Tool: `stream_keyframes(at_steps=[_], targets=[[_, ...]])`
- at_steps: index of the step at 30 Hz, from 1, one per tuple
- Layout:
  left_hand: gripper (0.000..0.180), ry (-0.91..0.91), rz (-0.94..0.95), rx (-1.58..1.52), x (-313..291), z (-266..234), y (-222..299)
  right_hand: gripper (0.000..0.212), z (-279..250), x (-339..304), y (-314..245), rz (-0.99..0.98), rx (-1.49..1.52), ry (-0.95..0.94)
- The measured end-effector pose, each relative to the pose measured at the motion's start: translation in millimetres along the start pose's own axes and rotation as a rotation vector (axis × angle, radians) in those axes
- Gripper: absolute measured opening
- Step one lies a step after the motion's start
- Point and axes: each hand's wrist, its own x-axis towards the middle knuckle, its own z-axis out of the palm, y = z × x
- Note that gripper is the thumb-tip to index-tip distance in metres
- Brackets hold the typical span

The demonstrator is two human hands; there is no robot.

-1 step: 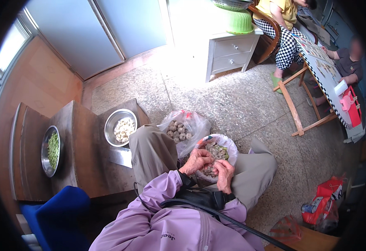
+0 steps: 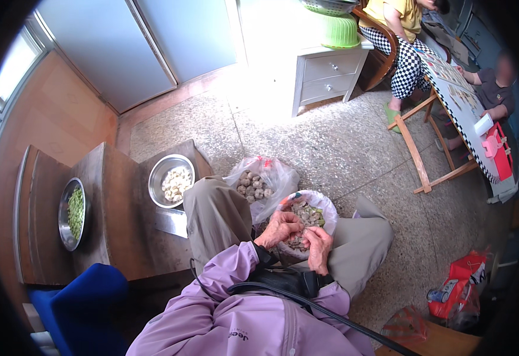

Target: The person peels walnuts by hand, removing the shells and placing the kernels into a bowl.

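Since the earlier picture, no change can be made out; any shift is too small to tell

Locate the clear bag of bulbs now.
In the head view, the bag is on the floor near the centre, just right of the left knee and up-left of the lined bin.

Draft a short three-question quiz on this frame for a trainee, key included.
1. Above which container are the left-hand grip and right-hand grip?
2. True or false: the bowl of pale pieces stands on the floor.
3. What colour are the contents of the leftmost metal bowl? a) red b) green c) purple

Key:
1. The bag-lined container.
2. False; the bowl of pale pieces stands on a wooden surface.
3. b
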Motion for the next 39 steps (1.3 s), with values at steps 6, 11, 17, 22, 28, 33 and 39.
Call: stream_keyframes(at_steps=[6, 11, 17, 22, 28, 33, 39], targets=[[0.012, 0.026, -0.016, -0.062, 0, 2, -1, 0.008, 1, -1, -2, -0.011, 0.0, 0.008], [0.011, 0.004, -0.016, -0.034, 1, 1, -4, 0.006, 2, -3, -5, -0.017, -0.005, 0.021], [0.011, -0.045, -0.028, -0.071, 0, 2, -2, 0.008, 4, -5, -7, -0.037, -0.024, 0.058], [0.011, -0.076, -0.027, -0.069, 0, 2, -4, 0.009, 2, -5, -8, -0.002, 0.038, 0.055], [0.013, -0.059, 0.012, -0.039, -2, 8, -3, 0.009, -1, -1, -3, 0.037, 0.171, 0.051], [0.011, -0.017, 0.029, -0.016, -6, 13, 3, 0.009, 2, -3, -5, -0.011, 0.107, 0.07], [0.012, -0.013, 0.018, -0.087, -3, 13, 1, 0.008, -3, -1, -7, 0.019, 0.167, 0.038]])
